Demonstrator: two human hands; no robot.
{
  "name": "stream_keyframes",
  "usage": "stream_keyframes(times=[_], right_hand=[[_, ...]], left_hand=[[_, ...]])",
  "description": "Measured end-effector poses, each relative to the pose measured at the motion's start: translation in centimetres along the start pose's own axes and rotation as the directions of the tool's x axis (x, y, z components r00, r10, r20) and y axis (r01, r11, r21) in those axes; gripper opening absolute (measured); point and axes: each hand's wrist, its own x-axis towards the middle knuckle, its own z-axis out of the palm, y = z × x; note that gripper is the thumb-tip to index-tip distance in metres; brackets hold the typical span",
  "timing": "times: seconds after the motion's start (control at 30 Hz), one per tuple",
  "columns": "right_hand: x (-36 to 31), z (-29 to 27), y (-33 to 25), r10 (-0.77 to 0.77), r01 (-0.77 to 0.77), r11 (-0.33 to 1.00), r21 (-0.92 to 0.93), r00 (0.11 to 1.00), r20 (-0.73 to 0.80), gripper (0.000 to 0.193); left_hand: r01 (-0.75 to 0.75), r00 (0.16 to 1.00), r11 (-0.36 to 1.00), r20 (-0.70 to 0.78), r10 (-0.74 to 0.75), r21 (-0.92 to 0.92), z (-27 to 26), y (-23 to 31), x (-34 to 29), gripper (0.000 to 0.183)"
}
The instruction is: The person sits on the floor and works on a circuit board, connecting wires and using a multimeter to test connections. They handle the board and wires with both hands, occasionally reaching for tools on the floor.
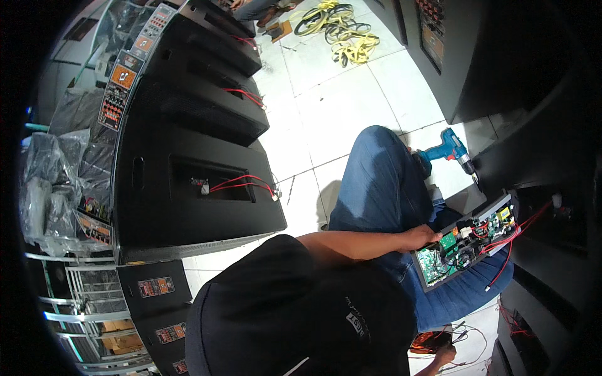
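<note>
My left hand (421, 238) is closed on the near edge of an amplifier module (453, 252), a dark frame holding green circuit boards, black parts and red wires. The module rests tilted across my jeans-clad legs. Red wires (525, 225) run from it toward a dark cabinet on the right. Low in the picture, my right hand (446, 356) has its fingers curled beside thin cables (480, 341) and a shiny orange and dark object (431, 342). What those fingers hold is too small to make out. Beyond my knee lies a blue cordless drill (448, 149) with its bit pointing right.
Black speaker cabinets (150, 188) stand in a row on the left, with red wires (241, 183) hanging from their openings. More dark cabinets (501, 69) crowd the right side. Coiled yellow and black straps (345, 34) lie on the white tiled floor (338, 100). Plastic-wrapped items (53, 175) sit far left.
</note>
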Motion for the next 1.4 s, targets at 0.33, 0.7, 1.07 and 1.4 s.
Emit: stream_keyframes(times=[0.33, 0.7, 1.07, 1.4], right_hand=[[-8.5, -6.5, 20.7, 0.588, -0.412, 0.669, 0.619, 0.803, -0.101, 0.046], [-21.5, -21.4, 14.9, 0.761, -0.849, 0.526, -0.056, 0.499, -0.415, 0.037], [-10.5, -3.4, 3.2, 0.295, -0.235, 0.905, 0.355, 0.947, -0.124, 0.045], [-13.1, -1.1, 3.3, 0.214, -0.358, 0.224, 0.907, 0.926, 0.312, 0.045]], left_hand=[[0.281, 0.959, 0.771, -0.197, -0.203, 0.572, -1.5, 2.0, -0.9, 0.039], [0.143, 0.976, 0.976, -0.141, -0.167, -0.164, -1.4, 2.1, -0.9, 0.040], [0.129, 0.992, 0.980, 0.025, -0.127, -0.150, -2.6, 1.7, -0.8, 0.042], [0.136, 0.989, 0.987, -0.049, -0.141, -0.091, -3.5, 2.2, -1.1, 0.039]])
